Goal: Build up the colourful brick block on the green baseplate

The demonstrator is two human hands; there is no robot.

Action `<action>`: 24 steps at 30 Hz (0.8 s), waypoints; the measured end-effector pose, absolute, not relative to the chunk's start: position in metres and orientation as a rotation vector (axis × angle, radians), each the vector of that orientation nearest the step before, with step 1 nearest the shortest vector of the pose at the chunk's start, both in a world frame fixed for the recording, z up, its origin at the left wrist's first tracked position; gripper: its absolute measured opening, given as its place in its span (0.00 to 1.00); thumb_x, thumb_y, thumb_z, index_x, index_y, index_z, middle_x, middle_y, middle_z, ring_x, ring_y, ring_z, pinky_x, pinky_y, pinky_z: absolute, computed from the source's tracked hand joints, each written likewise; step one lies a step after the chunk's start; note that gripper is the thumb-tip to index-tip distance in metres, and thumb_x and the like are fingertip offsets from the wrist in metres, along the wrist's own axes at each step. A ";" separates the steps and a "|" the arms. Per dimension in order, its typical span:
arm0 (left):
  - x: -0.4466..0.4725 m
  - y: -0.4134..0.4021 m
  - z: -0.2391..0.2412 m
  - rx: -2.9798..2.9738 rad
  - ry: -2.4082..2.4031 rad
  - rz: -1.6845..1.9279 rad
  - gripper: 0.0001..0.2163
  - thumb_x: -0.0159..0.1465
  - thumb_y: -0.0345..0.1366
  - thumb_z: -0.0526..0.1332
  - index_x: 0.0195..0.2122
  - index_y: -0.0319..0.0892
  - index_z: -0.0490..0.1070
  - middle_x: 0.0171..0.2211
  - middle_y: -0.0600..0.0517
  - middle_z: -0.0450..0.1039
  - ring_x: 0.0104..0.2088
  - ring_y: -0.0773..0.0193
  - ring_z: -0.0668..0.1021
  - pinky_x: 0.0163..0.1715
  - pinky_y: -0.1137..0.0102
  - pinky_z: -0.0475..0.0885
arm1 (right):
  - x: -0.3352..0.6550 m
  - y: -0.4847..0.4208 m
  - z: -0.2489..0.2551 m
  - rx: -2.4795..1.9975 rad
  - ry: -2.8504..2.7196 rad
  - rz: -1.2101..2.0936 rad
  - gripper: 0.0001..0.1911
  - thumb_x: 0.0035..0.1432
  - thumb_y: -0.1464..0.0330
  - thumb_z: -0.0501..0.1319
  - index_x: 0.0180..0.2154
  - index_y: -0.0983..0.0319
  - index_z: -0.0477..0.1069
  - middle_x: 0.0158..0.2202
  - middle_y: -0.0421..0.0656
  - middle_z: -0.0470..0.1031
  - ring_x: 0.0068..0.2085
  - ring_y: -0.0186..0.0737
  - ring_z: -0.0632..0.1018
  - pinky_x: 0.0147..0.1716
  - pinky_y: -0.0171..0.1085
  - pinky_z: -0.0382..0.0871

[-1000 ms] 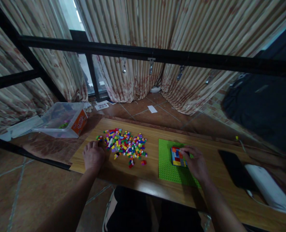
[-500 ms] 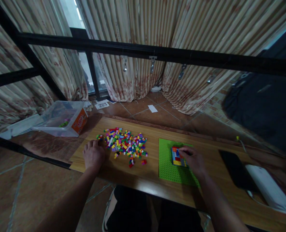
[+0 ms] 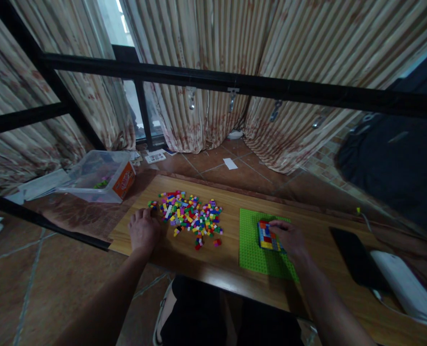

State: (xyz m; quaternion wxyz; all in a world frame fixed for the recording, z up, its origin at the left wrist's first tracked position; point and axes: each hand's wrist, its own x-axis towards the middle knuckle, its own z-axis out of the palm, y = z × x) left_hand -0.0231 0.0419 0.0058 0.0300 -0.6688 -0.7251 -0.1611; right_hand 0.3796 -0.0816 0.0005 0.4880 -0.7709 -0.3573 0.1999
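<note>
A green baseplate point(image 3: 251, 250) lies on the wooden table point(image 3: 216, 262). On it sits a small block of joined coloured bricks point(image 3: 266, 236). My right hand point(image 3: 289, 238) rests over the right side of that block, fingertips pressing on its top edge. A loose pile of small coloured bricks point(image 3: 189, 217) spreads left of the plate. My left hand point(image 3: 143, 230) lies flat on the table at the pile's left edge, fingers apart, holding nothing.
A clear plastic tub point(image 3: 98, 175) with an orange label stands on the floor at the left. A black phone point(image 3: 355, 259) and a white cylinder point(image 3: 404, 288) lie on the table at the right. A black metal frame point(image 3: 235, 84) crosses in front of curtains.
The view has shifted slightly to the right. Both hands keep their places; the right hand's fingers stay on the brick block.
</note>
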 end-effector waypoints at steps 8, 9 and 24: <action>-0.024 0.042 0.002 -2.064 -2.249 -0.534 0.17 0.63 0.30 0.50 0.51 0.37 0.70 0.49 0.41 0.71 0.50 0.50 0.70 0.46 0.59 0.65 | 0.374 -0.095 0.008 -1.970 -1.159 0.109 0.18 0.48 0.54 0.63 0.33 0.61 0.78 0.36 0.48 0.79 0.39 0.49 0.77 0.43 0.50 0.69; -0.024 0.042 0.002 -2.065 -2.250 -0.538 0.17 0.63 0.29 0.50 0.52 0.38 0.70 0.49 0.41 0.71 0.50 0.50 0.70 0.47 0.59 0.65 | 0.364 -0.095 0.011 -1.947 -1.214 0.009 0.18 0.50 0.54 0.61 0.34 0.61 0.77 0.39 0.48 0.78 0.42 0.50 0.76 0.46 0.51 0.68; -0.021 0.040 0.004 -2.049 -2.311 -0.554 0.16 0.63 0.30 0.51 0.51 0.39 0.70 0.49 0.42 0.70 0.50 0.51 0.70 0.49 0.60 0.64 | 0.237 -0.056 -0.004 -1.704 -1.735 0.247 0.11 0.61 0.66 0.55 0.39 0.60 0.76 0.39 0.46 0.75 0.43 0.44 0.75 0.45 0.42 0.67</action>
